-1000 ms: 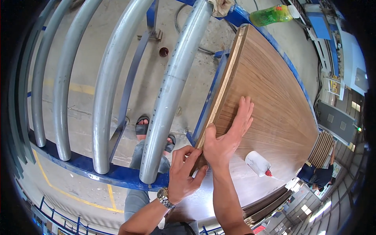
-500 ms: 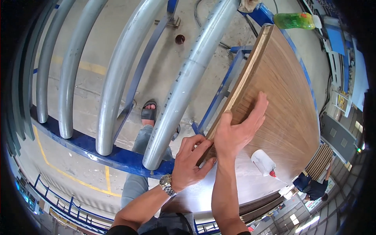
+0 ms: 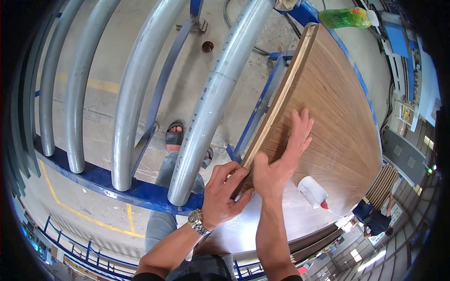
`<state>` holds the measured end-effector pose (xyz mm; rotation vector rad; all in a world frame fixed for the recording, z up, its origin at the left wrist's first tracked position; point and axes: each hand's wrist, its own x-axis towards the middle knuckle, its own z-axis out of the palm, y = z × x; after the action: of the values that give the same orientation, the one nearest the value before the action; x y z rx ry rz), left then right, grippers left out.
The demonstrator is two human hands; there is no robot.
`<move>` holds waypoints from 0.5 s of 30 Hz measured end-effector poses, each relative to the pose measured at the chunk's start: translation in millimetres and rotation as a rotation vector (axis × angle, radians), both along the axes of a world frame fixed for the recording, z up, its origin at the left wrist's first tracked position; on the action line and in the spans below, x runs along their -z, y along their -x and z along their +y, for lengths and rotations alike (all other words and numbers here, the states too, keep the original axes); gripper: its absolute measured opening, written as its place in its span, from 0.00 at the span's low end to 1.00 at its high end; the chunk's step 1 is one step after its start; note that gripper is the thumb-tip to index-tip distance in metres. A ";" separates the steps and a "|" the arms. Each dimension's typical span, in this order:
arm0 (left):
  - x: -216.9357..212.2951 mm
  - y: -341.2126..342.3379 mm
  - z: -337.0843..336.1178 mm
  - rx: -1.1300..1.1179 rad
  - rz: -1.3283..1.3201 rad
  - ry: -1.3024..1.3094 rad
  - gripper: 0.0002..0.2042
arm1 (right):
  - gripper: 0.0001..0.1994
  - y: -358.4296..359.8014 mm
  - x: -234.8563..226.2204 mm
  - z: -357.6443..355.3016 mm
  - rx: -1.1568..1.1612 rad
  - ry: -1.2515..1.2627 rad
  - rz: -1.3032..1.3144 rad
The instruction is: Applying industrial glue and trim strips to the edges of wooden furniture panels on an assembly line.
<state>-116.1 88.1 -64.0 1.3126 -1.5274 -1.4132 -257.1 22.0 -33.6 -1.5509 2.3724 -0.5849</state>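
A brown wood-grain panel (image 3: 333, 122) lies to the right, with a pale layered edge (image 3: 281, 103) along its left side. At the near end of that edge, my left hand (image 3: 222, 192) is closed on the panel's rim, fingers bent and thumb on the near side. A metal watch (image 3: 198, 222) is on that wrist. My right hand (image 3: 281, 171) is just beyond it, over the panel and close against the edge, its fingers stretched out and holding nothing. On the panel right of this hand lies a white squeeze bottle (image 3: 313, 192) with a red-tipped nozzle.
Several grey metal rollers (image 3: 206, 103) run along the left on a blue frame (image 3: 140, 192). A green bottle (image 3: 346, 18) lies by the panel's far end. Another person (image 3: 372, 215) stands at the far right. A small dark round object (image 3: 207, 46) is on the floor.
My right hand has slid a little toward me along the panel's edge, and its fingers point more straight ahead. The left hand keeps its place at the rim. The whole view has shifted slightly.
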 end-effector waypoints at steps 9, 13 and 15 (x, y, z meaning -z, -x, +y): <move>-6.1 5.5 4.8 -0.079 -0.003 -0.022 0.25 | 0.15 41.0 3.5 -24.6 -0.770 0.299 0.073; -4.9 2.1 6.4 -0.032 -0.040 -0.020 0.23 | 0.15 41.2 6.8 -16.7 -0.844 0.211 0.032; -4.1 3.9 7.4 -0.049 -0.040 0.041 0.22 | 0.15 43.7 8.1 -19.9 -0.903 0.234 0.033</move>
<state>-120.0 95.5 -59.9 1.3516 -1.5323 -1.3259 -300.8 2.2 -41.6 -2.4655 1.3826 -0.6082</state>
